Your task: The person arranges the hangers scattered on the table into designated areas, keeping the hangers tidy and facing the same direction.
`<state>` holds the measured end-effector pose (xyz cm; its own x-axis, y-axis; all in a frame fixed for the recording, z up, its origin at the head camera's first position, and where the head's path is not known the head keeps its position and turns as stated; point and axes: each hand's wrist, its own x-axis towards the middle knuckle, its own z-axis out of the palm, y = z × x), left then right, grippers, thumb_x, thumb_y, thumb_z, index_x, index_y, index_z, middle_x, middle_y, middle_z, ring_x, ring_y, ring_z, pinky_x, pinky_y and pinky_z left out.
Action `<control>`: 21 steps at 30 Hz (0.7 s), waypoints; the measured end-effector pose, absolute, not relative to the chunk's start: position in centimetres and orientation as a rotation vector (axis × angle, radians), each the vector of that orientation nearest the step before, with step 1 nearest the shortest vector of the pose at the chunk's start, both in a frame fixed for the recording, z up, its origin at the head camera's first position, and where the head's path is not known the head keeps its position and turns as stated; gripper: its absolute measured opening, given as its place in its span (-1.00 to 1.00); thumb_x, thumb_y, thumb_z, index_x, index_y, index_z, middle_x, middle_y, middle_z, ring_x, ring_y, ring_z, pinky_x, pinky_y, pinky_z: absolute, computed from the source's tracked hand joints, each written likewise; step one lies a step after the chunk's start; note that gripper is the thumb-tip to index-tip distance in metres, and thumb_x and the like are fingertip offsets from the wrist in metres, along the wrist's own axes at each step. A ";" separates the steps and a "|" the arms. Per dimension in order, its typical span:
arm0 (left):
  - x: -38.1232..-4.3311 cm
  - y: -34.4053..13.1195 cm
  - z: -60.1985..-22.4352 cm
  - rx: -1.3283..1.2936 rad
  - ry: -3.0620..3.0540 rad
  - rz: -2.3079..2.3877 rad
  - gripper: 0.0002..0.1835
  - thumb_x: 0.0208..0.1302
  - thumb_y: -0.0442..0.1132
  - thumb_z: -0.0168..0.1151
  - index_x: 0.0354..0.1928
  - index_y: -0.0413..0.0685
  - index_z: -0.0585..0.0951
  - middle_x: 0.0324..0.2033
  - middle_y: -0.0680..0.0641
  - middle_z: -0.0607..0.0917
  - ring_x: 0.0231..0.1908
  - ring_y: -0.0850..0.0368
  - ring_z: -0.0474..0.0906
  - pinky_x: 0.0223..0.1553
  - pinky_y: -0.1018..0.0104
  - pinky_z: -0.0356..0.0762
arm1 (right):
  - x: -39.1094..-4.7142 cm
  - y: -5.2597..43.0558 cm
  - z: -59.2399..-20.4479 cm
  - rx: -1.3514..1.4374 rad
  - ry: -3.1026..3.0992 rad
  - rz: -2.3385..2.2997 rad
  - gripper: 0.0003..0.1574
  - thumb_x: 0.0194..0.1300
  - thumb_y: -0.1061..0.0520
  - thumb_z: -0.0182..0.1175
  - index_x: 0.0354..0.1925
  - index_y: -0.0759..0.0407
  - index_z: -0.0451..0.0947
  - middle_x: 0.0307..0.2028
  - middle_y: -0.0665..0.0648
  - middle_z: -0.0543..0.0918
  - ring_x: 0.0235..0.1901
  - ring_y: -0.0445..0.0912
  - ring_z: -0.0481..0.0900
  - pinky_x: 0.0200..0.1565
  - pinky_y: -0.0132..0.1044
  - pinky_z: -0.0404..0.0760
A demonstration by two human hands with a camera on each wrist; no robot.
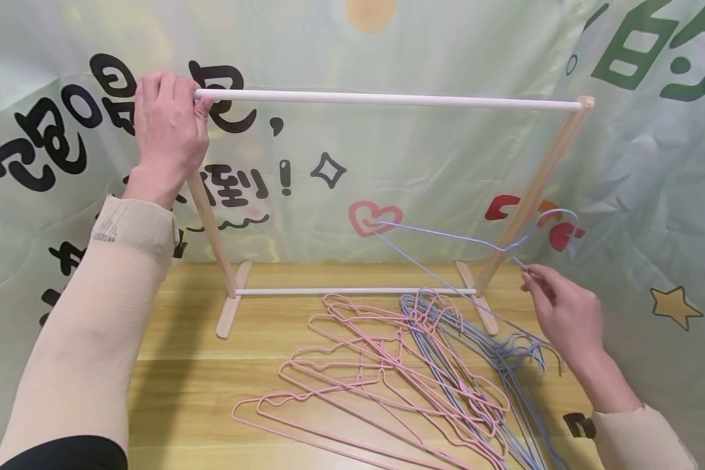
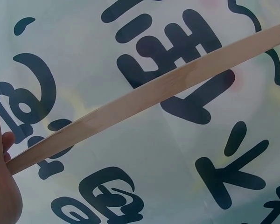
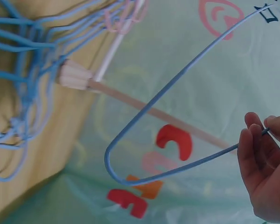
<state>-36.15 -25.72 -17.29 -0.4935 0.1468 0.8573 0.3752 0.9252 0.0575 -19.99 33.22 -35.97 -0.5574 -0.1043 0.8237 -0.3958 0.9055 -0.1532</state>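
Note:
My left hand [image 1: 170, 121] grips the upper left corner of a rack, fingers over the end of its white top rod [image 1: 388, 99]. Below that hand runs the left wooden post [image 1: 211, 228], which also crosses the left wrist view. Out to the right, my right hand [image 1: 570, 316] pinches a blue wire hanger [image 1: 435, 232] between thumb and fingers. The hanger is raised and tilted, its hook toward the right, overlapping the right wooden post [image 1: 529, 196] in the head view. In the right wrist view, one bent corner of this hanger [image 3: 108, 156] shows plainly.
Pink hangers [image 1: 382, 373] lie in an overlapping pile on the wooden table [image 1: 176, 365], in front of the rack. More blue hangers [image 1: 508, 356] are bunched at their right. A lower white rod [image 1: 352, 291] joins the rack's feet. A printed cloth [image 1: 446, 176] hangs behind.

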 end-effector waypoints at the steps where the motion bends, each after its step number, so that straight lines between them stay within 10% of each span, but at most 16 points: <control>1: -36.1 -25.8 -17.3 -0.367 -2.092 -0.288 -0.34 0.63 0.19 -0.22 -0.05 -0.40 0.45 -0.16 -0.35 0.43 0.12 -0.35 0.23 0.31 -0.16 0.15 | -20.2 32.9 -35.6 0.364 -2.141 0.412 -0.74 0.24 0.36 0.41 -0.07 0.29 0.72 -0.41 0.16 0.80 -0.50 -0.48 0.46 -0.47 -0.43 0.40; 7: -36.0 -26.2 -17.3 -0.335 -2.104 -0.278 -0.33 0.63 0.21 -0.25 -0.04 -0.38 0.44 -0.16 -0.32 0.41 0.10 -0.33 0.22 0.29 -0.16 0.16 | -22.0 31.1 -33.1 0.426 -2.089 0.500 -0.76 0.32 0.42 0.32 -0.04 0.33 0.70 -0.37 0.23 0.79 -0.33 -0.78 0.30 -0.27 -0.75 0.31; 18: -35.3 -25.8 -17.0 -0.297 -2.169 -0.283 -0.33 0.63 0.21 -0.28 -0.01 -0.37 0.44 -0.11 -0.32 0.42 0.14 -0.31 0.21 0.34 -0.13 0.13 | -27.8 28.6 -27.1 0.499 -1.938 0.841 -0.82 0.46 0.39 0.19 -0.04 0.42 0.66 -0.30 0.39 0.77 -0.45 -0.59 0.55 -0.32 -0.73 0.47; 21: -35.4 -25.5 -17.1 -0.310 -2.163 -0.277 -0.33 0.64 0.20 -0.29 -0.02 -0.38 0.44 -0.11 -0.33 0.43 0.14 -0.32 0.21 0.34 -0.12 0.13 | -29.4 28.7 -25.8 0.471 -1.910 0.932 -0.80 0.51 0.33 0.15 -0.04 0.44 0.65 -0.34 0.15 0.80 -0.47 -0.51 0.60 -0.34 -0.69 0.51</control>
